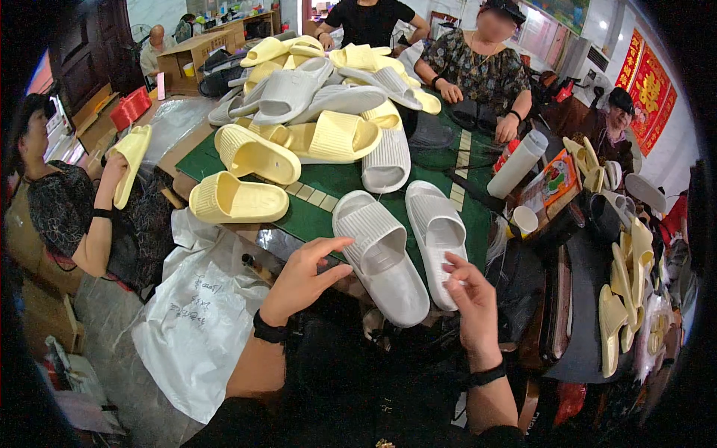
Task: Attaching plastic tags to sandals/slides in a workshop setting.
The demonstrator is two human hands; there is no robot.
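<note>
Two light grey ribbed slide slippers lie side by side on the green table (314, 213) right before me: one on the left (379, 257) and one on the right (438, 235). My left hand (302, 280) hovers open with spread fingers just left of the left slipper, holding nothing. My right hand (470, 302) is at the near end of the right slipper, fingers curled and touching its edge. Behind them rises a heap of yellow slippers (258, 153) and grey slippers (295, 89).
A person on the left holds a yellow slipper (133, 160). Two more people sit at the far side. A white bag (198, 313) hangs at the table's left edge. A white tube (517, 164), a paper cup (524, 220) and more yellow slippers (624, 299) lie to the right.
</note>
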